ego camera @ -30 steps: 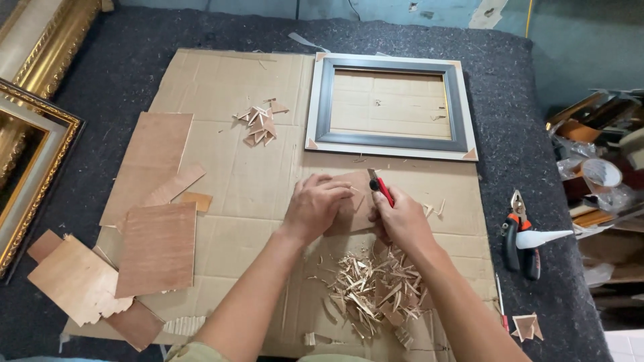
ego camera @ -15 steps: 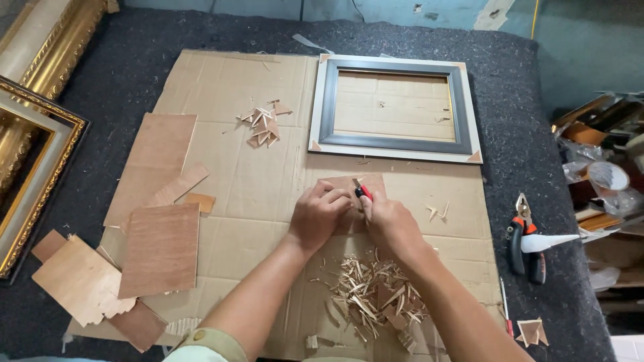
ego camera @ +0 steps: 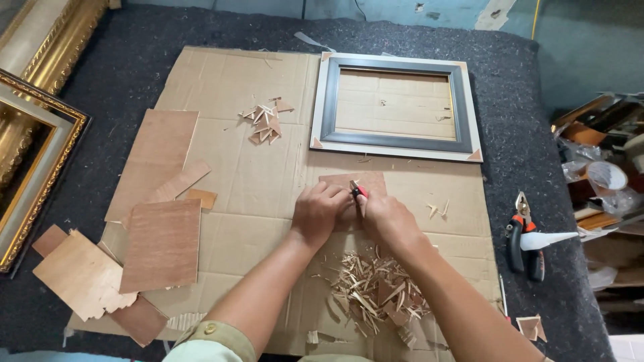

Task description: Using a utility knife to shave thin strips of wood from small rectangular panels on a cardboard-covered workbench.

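Observation:
My left hand (ego camera: 318, 213) presses down on a small brown plywood piece (ego camera: 365, 182) lying on the cardboard sheet (ego camera: 255, 174). My right hand (ego camera: 386, 216) grips a red-handled cutter (ego camera: 357, 190) whose tip rests on that plywood piece, right beside my left fingers. A heap of thin wood slivers (ego camera: 376, 289) lies just below my hands. A grey picture frame (ego camera: 396, 107) with light edges sits flat on the cardboard beyond the plywood piece.
Plywood sheets (ego camera: 161, 245) and offcuts (ego camera: 80, 275) lie at the left. A small pile of wood triangles (ego camera: 265, 123) is at upper middle. Pliers (ego camera: 523, 234) rest on the dark felt at right, near cluttered shelves (ego camera: 604, 181). Gilded frames (ego camera: 33, 161) lean at far left.
My hands and the cutter have drawn together over the plywood piece; the cutter's handle, raised a second ago, is now low between my hands.

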